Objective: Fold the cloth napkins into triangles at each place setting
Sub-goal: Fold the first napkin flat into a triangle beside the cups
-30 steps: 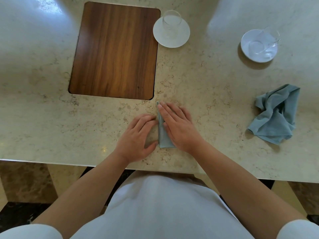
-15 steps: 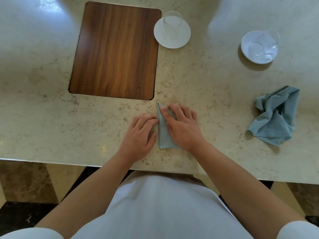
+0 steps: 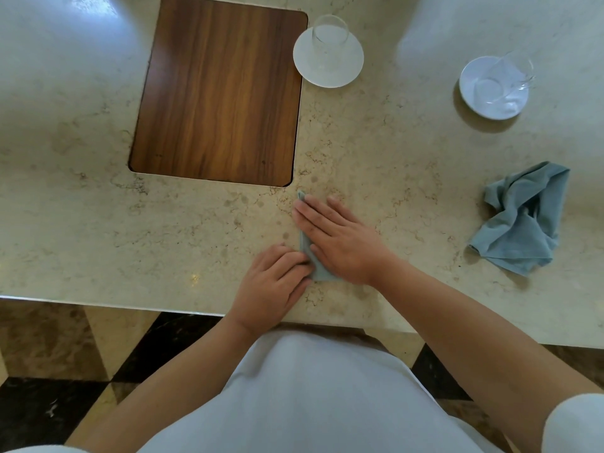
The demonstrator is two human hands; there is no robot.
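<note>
Nearest the table edge, at about 6 o'clock from the centre of the marble table (image 3: 81, 230): left hand (image 3: 273, 284), fingers loosely curled, fingertips pressing the left edge of the folded napkin (image 3: 318, 273). Not pinching; nothing gripped that I can see.

Just beyond, right hand (image 3: 336, 238) lies flat and open, palm down, fingers together and pointing toward 10 o'clock, covering most of the folded napkin. Only a thin blue-grey strip shows along its left side, and a pointed tip pokes out past the fingertips. Shape under the palm hidden; cannot tell how true the triangle is.

Handling judgement: cloth looks light, soft, limp, with no spring of its own, so a crease should hold only if pressed. The polished stone may let it slide. Best hold seems to be flat pressure over the layers, or a pinch at the corner tip and along the folded edge. Lifting from the middle would likely spill the fold.

At 3 o'clock, well apart: second napkin (image 3: 523, 220), same colour, crumpled in a heap, not yet folded. Take by two adjacent corners to shake flat, I would think.

Farther, 11 to 12 o'clock: wooden inlay panel (image 3: 219, 93) set in the tabletop. At 12 o'clock, a glass (image 3: 328, 35) on a white saucer (image 3: 346, 73). At 2 o'clock, another glass (image 3: 510, 76) on its saucer (image 3: 474, 99). Fragile; keep elbows clear.
</note>
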